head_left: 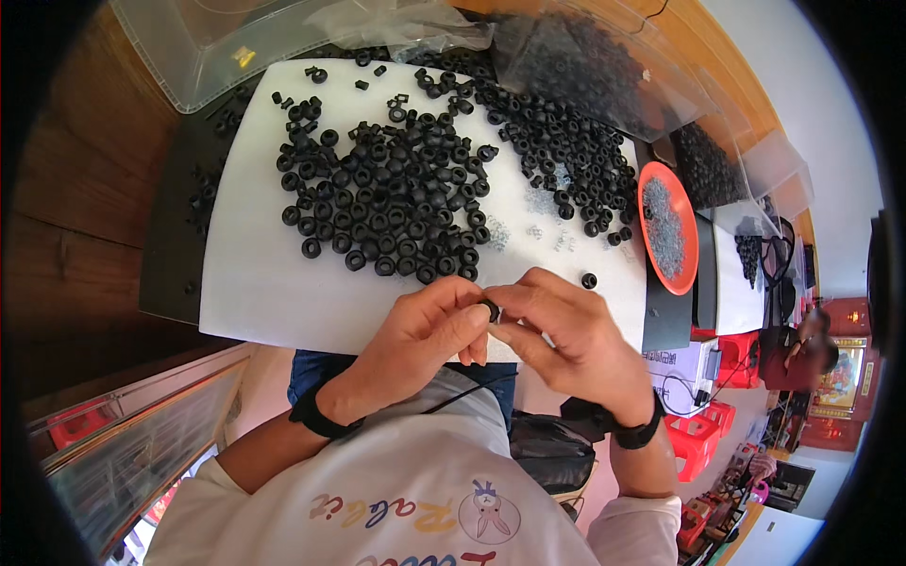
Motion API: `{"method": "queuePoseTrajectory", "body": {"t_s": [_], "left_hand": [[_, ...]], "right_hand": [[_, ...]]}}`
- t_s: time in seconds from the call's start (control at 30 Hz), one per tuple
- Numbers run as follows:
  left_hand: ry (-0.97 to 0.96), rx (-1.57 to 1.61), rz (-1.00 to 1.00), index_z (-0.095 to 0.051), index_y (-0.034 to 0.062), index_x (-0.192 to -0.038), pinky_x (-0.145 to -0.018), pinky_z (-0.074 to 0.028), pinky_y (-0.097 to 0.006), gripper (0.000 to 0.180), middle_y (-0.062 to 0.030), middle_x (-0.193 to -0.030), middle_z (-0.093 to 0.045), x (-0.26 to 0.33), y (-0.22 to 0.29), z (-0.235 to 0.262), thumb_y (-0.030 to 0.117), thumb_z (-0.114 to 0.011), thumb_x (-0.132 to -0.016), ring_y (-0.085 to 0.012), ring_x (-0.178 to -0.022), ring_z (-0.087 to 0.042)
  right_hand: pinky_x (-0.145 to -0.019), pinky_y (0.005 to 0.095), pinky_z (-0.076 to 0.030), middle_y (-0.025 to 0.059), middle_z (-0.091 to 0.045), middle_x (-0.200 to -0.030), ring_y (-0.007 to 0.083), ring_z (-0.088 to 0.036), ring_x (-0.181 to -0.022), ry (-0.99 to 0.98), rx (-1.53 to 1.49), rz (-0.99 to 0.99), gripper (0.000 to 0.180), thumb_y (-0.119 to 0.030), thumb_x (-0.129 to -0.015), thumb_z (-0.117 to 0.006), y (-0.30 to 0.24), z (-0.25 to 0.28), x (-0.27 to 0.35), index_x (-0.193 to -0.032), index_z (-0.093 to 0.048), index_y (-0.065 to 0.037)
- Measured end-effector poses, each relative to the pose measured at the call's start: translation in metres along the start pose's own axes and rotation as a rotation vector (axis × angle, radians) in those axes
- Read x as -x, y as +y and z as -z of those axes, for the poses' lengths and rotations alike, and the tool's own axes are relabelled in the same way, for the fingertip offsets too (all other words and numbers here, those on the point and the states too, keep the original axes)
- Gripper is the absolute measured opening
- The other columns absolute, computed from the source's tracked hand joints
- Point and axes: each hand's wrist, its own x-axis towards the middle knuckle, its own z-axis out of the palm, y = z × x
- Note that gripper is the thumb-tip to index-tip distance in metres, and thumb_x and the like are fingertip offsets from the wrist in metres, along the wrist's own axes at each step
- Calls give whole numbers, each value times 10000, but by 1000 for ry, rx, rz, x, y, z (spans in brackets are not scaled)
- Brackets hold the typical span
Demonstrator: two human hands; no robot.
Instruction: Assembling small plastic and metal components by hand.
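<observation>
Over the near edge of a white foam board [255, 283], my two hands meet around a small round black plastic part [492, 310]. My left hand [425, 325] pinches it between thumb and fingers. From the other side, the fingertips of my right hand [566, 335] close on the same part; whether they also hold a smaller piece is hidden. Beyond my hands lies a broad heap of similar black ring-like parts [377, 189]. A single black part [589, 281] sits apart near my right hand. Small clear or metallic bits [497, 232] are scattered between the heaps.
At the right edge stands an orange bowl [694, 250] of small silvery pieces. A second heap of black parts [566, 141] lies at the far right, before a clear bag of more [585, 71]. A clear plastic bin [170, 57] is at the far left. Another person [797, 354] is off to the right.
</observation>
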Motion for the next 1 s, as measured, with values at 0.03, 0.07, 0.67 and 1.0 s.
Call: {"method": "queuePoseTrajectory", "body": {"t_s": [0.03, 0.07, 0.67, 1.0], "left_hand": [[-18, -3, 6, -527, 0, -1042, -656, -447, -225, 222, -30, -769, -583, 0, 0, 0, 206, -474, -976, -74, -711, -541], [-16, -2, 5, -527, 0, -1042, -656, -447, -225, 222, -30, -769, -583, 0, 0, 0, 206, -474, -976, -74, -711, -541], [-34, -26, -15, -523, -15, -1017, -642, -438, -230, 194, -45, -752, -581, 1, 2, 1, 162, -467, -960, -74, -687, -524], [-29, -73, -12, -508, -21, -969, -667, -475, -280, 148, -72, -770, -564, 2, 7, 0, 92, -414, -960, -122, -701, -548]], "right_hand": [[-560, 338, -483, 126, -555, -801, 274, -588, -635, -1, 2, -1, 210, -21, -782, -647, 3, 5, 1, -983, -601, 22], [-577, 344, -483, 128, -559, -805, 279, -586, -646, -5, -12, -67, 211, -27, -787, -645, 10, 14, 1, -989, -603, 17], [-649, 366, -494, 135, -545, -879, 286, -622, -774, -163, 412, -107, 269, -47, -776, -655, 45, 18, -41, -1033, -578, -21], [-642, 381, -484, 124, -554, -873, 292, -619, -767, -158, 530, -187, 210, -48, -784, -639, 48, 29, -30, -983, -581, -15]]}}
